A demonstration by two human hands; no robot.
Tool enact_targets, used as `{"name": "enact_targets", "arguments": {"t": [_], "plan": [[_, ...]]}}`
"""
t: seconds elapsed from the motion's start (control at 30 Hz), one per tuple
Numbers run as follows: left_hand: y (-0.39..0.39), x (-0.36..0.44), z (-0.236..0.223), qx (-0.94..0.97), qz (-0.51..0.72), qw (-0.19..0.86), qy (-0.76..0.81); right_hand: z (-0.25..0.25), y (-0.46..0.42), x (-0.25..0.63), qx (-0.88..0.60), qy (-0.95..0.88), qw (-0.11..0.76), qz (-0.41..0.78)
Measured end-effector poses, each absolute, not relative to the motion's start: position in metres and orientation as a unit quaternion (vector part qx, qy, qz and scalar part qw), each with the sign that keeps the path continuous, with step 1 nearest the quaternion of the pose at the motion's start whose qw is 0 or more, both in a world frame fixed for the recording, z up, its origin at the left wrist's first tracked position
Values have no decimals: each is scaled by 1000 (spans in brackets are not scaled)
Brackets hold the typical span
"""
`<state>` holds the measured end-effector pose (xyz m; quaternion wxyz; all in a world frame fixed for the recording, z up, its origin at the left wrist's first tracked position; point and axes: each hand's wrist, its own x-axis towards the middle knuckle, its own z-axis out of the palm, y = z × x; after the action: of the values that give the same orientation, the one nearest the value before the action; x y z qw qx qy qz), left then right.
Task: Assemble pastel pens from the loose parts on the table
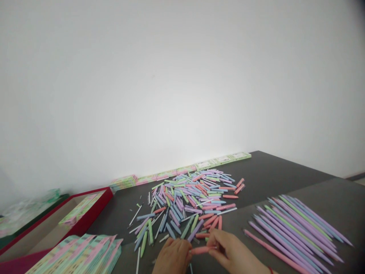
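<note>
At the far left, a crumpled clear plastic bag lies beside an open red box, and patterned packs sit in the box. Just in front of it, pastel packets are spread in an overlapping row. Slim printed boxes run end to end along the foot of the white wall. Below them, a loose heap of pastel pen parts, purple, blue, green and coral, with thin white sticks among them, covers the middle of the dark table. At its near edge, the left hand is curled closed over the left end of a coral barrel; its fingertips are hidden from me, so I can't judge how firmly. The right hand, a red band at its wrist, pinches the barrel's other end between thumb and forefinger, so the piece lies nearly level between both hands. Farther right, long pastel pens lie side by side at a slant, a coral one nearest the right hand.
</note>
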<state>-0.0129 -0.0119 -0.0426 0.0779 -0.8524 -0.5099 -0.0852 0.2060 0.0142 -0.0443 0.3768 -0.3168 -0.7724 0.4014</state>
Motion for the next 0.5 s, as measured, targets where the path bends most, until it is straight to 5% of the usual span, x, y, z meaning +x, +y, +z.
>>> {"name": "enact_targets", "arguments": {"t": [0.5], "plan": [[-12, -11, -49, -852, -81, 96, -508, -35, 8, 204, -315, -738, 385, 456]]}}
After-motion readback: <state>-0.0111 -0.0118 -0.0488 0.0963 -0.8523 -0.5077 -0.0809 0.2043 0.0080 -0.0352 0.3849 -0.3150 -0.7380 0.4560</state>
